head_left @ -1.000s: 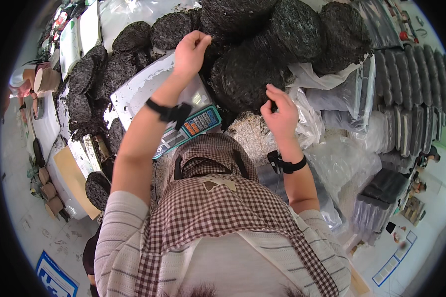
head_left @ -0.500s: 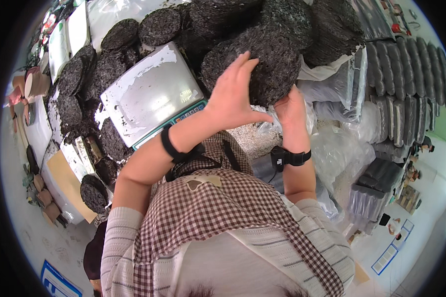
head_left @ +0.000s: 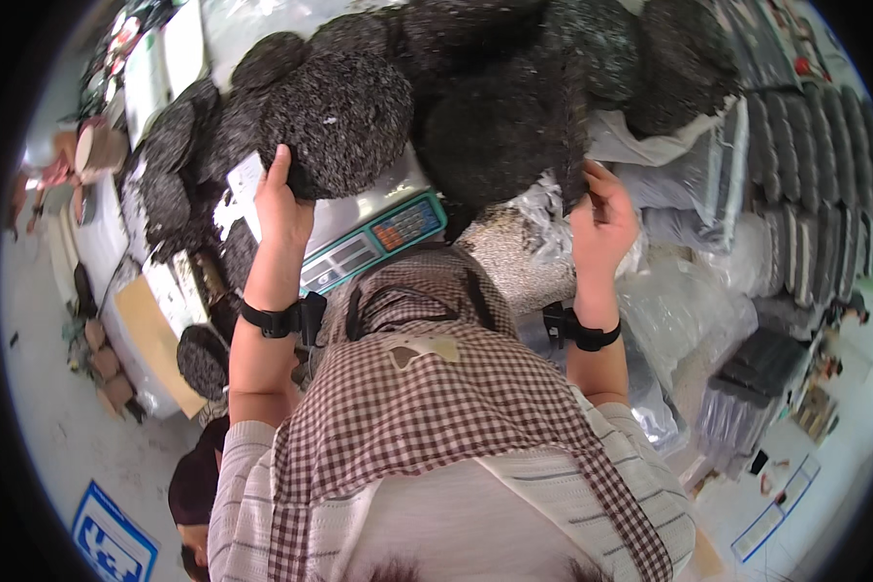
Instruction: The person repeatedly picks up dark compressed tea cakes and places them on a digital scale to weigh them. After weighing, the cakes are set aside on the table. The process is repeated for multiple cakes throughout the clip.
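Observation:
In my left hand (head_left: 283, 209) is a round, blackish dried seaweed disc (head_left: 344, 121), gripped at its lower left edge with the thumb on top. The disc hovers above the silver pan of a green digital scale (head_left: 378, 238) and covers most of it. To the right, my right hand (head_left: 606, 218) has its fingers curled at the lower edge of another seaweed disc (head_left: 574, 136), which is tilted nearly edge-on and blurred. Between the two hands lies a darker, shaded seaweed disc (head_left: 485, 136).
Several stacks of seaweed discs (head_left: 669, 63) line the far side of the table. Clear plastic bags (head_left: 689, 306) lie to my right, with dark packed bundles (head_left: 805, 155) beyond. A tan board (head_left: 160, 330) sits at the left. Another person's dark-capped head (head_left: 196, 475) shows at lower left.
My left hand has moved left, carrying a seaweed disc over the scale that was bare before. My right hand has shifted slightly right, and the disc there now stands nearly edge-on.

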### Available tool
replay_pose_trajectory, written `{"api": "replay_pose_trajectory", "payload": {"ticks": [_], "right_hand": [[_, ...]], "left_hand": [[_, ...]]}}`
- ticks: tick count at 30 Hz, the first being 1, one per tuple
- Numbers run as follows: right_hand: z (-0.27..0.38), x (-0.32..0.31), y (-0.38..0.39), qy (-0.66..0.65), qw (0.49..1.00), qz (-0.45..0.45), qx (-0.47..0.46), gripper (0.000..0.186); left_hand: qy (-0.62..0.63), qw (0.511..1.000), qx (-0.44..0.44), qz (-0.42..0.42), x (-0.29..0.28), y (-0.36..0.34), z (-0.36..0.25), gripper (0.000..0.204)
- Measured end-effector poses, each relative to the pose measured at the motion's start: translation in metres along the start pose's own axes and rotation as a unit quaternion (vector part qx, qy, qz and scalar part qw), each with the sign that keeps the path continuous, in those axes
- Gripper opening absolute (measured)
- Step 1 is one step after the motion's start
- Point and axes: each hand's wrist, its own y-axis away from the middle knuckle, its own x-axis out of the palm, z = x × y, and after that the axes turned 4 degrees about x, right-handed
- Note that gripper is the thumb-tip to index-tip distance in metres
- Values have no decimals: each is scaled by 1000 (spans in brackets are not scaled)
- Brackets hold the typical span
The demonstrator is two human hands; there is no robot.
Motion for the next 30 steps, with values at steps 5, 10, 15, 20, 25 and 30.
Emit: {"api": "replay_pose_trajectory", "payload": {"ticks": [5,10,15,20,25,30], "right_hand": [[-30,32,-1,306,909,164,-230,47],[59,87,22,226,853,318,-348,64],[67,126,30,83,885,359,-283,46],[49,119,41,-97,941,276,173,37],[37,134,62,-97,925,312,194,44],[38,140,63,34,931,349,103,36]], "left_hand": [[10,997,-53,-57,-44,41,-15,36],[-93,988,-116,-28,-21,96,-16,49],[-13,976,-56,208,-74,105,-34,57],[-698,674,215,-113,-260,56,-15,67],[-833,546,72,-54,-329,31,0,112],[-851,510,35,-119,-337,27,-14,98]]}}
